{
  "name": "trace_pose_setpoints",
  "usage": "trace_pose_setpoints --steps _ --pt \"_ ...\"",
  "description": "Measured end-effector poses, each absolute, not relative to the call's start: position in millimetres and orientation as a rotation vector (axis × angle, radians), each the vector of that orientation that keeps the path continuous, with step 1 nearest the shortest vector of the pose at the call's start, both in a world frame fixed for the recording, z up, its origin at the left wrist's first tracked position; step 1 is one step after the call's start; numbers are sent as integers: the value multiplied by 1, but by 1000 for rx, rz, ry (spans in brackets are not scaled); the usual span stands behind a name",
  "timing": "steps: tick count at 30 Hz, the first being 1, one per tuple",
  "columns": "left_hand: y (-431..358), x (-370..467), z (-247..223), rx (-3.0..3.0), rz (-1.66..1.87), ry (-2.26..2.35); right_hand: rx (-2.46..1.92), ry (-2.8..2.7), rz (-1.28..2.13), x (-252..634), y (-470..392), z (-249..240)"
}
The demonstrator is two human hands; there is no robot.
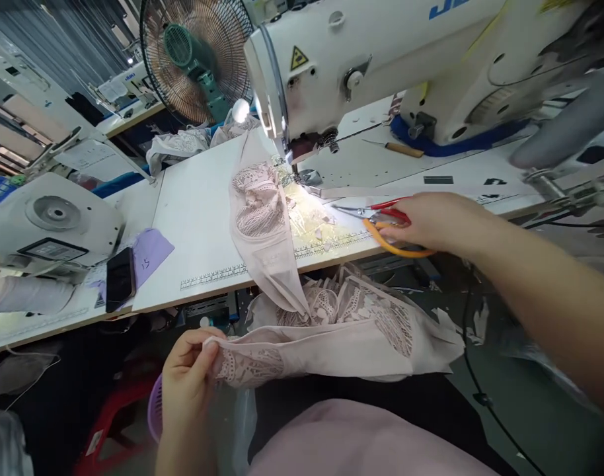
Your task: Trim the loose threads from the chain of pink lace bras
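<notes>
My left hand (190, 367) pinches the end of a pale pink lace bra piece (332, 347) between thumb and fingers. That piece stretches to the right across my lap, below the table edge. My right hand (425, 221) is closed around the handles of a pair of scissors (374, 215) with red and orange grips, just above the table's front edge. The blades point left toward the needle area. Another pale pink lace cup (257, 205) lies by the needle, its lower end draping over the edge toward the pieces on my lap.
A white sewing machine (326, 59) stands over the table (203, 225). A wooden-handled pointed tool (404, 150) lies behind the needle. To the left are a phone (120, 279), purple fabric (151, 254), a thread cone (29, 294) and a fan (197, 59).
</notes>
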State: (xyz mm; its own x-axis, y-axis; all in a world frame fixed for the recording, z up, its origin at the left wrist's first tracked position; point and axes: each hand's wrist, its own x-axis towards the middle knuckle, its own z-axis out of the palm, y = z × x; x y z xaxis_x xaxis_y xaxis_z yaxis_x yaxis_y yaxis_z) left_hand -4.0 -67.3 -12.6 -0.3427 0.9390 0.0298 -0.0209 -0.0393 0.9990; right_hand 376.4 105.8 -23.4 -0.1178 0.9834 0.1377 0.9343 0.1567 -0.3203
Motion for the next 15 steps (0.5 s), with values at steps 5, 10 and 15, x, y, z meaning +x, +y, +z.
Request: trace_pose_setpoints --steps 5,10,15 --pt "-73 0 -7 1110 1510 1360 -1686 -2152 156 347 81 -14" --pt "-75 5 1 1142 1506 1366 -804 -2219 499 262 -4 -43" --pt "-76 9 5 1115 1526 1400 -752 -2212 558 196 -40 -73"
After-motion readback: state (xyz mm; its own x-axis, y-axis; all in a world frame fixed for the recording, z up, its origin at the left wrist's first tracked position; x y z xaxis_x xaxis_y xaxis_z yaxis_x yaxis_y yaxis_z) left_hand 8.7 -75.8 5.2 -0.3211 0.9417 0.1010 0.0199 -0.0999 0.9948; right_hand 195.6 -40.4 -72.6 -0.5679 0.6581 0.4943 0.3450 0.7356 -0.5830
